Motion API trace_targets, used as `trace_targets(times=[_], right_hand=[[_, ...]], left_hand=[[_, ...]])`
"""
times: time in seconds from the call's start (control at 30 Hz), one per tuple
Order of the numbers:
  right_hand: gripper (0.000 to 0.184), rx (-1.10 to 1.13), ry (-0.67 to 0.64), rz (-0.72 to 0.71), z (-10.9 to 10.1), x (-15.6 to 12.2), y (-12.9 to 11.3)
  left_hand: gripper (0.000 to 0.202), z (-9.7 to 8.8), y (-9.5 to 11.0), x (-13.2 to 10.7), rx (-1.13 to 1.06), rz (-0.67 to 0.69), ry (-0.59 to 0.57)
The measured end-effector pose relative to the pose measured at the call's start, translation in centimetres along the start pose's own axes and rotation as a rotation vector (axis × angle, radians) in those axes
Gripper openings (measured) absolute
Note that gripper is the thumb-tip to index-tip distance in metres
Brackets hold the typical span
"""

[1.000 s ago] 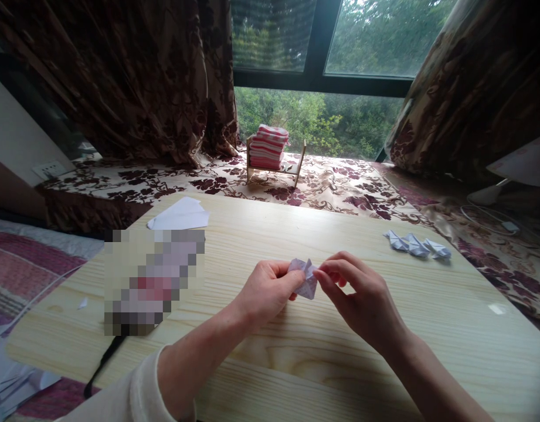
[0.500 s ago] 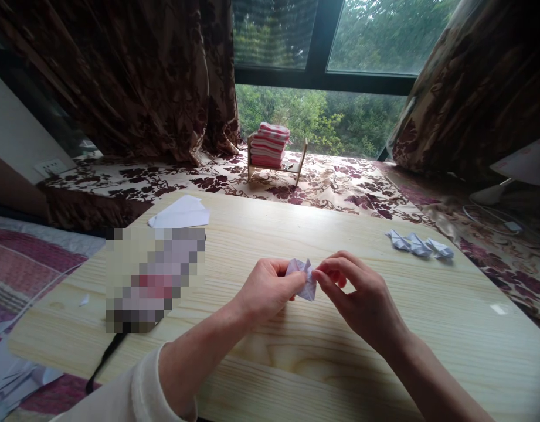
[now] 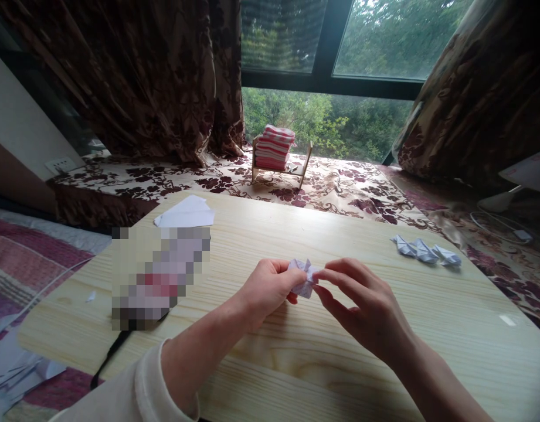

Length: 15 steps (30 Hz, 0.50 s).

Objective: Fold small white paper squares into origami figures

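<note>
A small folded piece of white paper (image 3: 301, 287), with creases and a raised point on top, is held above the middle of the table. My left hand (image 3: 272, 287) pinches it between thumb and fingers from the left. At its right edge, my right hand (image 3: 357, 293) grips the paper with thumb and forefinger, the other fingers loosely curled. Toward the right rear of the table, three folded paper pieces (image 3: 425, 252) sit in a row. Flat white sheets (image 3: 185, 212) lie at the table's back left.
A blurred-out object (image 3: 164, 281) with a black strap (image 3: 111, 354) rests on the left of the wooden table (image 3: 270, 375). Paper scraps lie near both sides. Beyond, a small wooden rack (image 3: 305, 167) holds folded red-and-white cloths (image 3: 274, 149) on the window ledge.
My right thumb has dropped lower and the forefinger now presses on the paper's right edge. The paper has turned slightly in my left hand. The whole view has shifted a little.
</note>
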State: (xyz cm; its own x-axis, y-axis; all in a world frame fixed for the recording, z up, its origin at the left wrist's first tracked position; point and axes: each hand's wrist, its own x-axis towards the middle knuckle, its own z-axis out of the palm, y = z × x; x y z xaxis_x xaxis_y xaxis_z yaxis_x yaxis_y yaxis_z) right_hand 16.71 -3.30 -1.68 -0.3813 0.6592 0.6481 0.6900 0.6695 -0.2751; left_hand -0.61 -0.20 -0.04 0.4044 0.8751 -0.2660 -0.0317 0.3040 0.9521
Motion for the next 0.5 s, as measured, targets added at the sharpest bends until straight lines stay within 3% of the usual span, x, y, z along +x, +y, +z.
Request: trace_targets(times=[0.2,0.37,0.5], right_hand=[[0.022,-0.022,0.022,-0.052,-0.11,-0.05,-0.02],[0.021,-0.021,-0.032,-0.062,-0.27,-0.03,-0.01],[0.017,0.032,-0.040,-0.012,-0.18,0.14,-0.28]], left_hand=[[0.016,0.01,-0.11,0.07,0.017,0.016,-0.007],[0.020,-0.03,-0.47,0.24,0.081,0.054,-0.011],[0.020,0.08,-0.34,0.10,0.097,0.047,-0.009]])
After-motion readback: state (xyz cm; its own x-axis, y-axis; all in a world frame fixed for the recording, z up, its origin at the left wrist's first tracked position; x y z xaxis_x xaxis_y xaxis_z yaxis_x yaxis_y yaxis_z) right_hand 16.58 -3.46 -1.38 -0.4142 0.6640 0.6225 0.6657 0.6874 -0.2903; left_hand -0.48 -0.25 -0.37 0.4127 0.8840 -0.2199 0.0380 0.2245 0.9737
